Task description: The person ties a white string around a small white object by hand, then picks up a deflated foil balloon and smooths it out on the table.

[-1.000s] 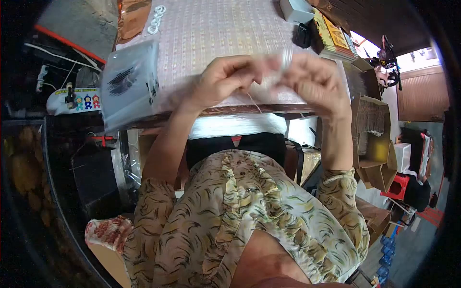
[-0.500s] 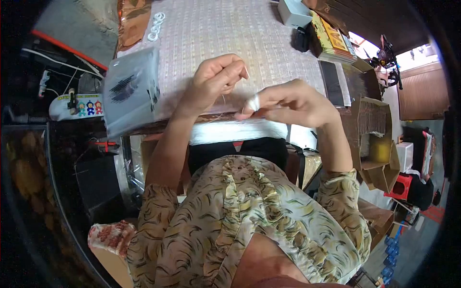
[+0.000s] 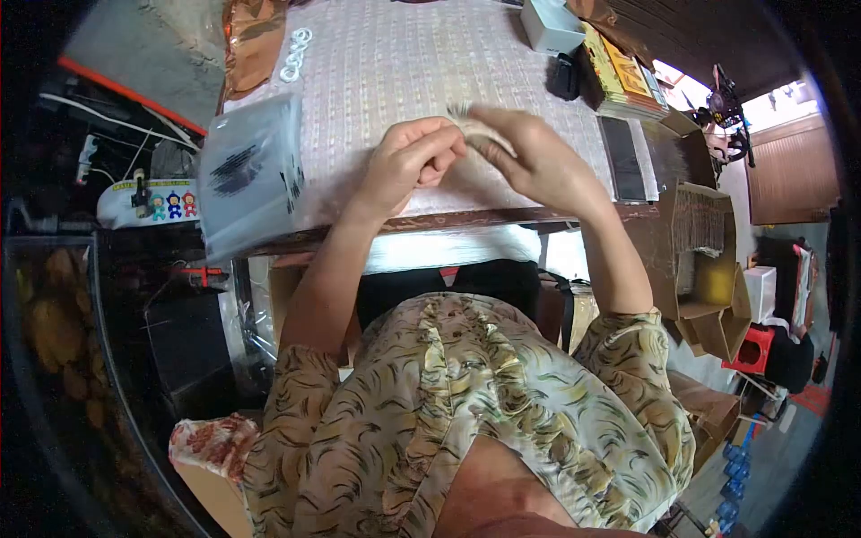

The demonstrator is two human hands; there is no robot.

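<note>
The table [image 3: 404, 63] with its pale patterned cloth filled the top of your view. At its left edge lay a stack of clear plastic bags [image 3: 249, 170] (dark print showing through), and at the far right corner sat a white box [image 3: 554, 23] beside some yellow-covered books [image 3: 623, 72]; a dark phone [image 3: 621, 157] lay near your right arm. Your left hand [image 3: 408, 166] was curled into a loose fist, fingertips meeting your right hand [image 3: 529, 157], which pinched a small pale, blurred piece [image 3: 468, 117] above the cloth; I couldn't make out what it was.
</note>
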